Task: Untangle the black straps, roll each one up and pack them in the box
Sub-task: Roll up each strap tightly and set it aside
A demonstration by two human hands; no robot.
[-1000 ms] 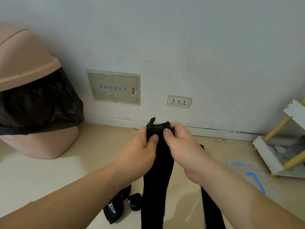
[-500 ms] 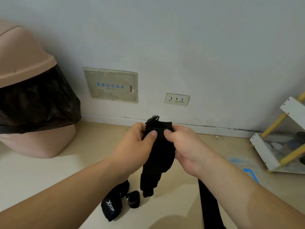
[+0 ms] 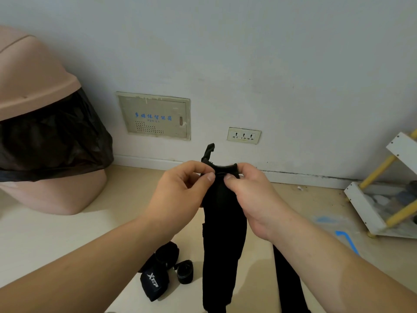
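Where the view ends at 6 o'clock, we record the black strap [image 3: 222, 245] hanging limp and running out of sight, a second strap [image 3: 287, 279] lying on the floor at 5 o'clock, and a branded black wrap [image 3: 154, 283] beside a small black roll [image 3: 185, 271] at 7 o'clock. At centre, the left hand [image 3: 180, 190] and right hand [image 3: 255, 199] each pinch the hanging strap's top end between thumb and forefinger, close together. We judge it light, soft and floppy, best taken at that end and rolled taut. Beyond, a lidded bin [image 3: 45, 132] stands at 9 o'clock and a wall socket [image 3: 244, 135] at 12. No box is in view.
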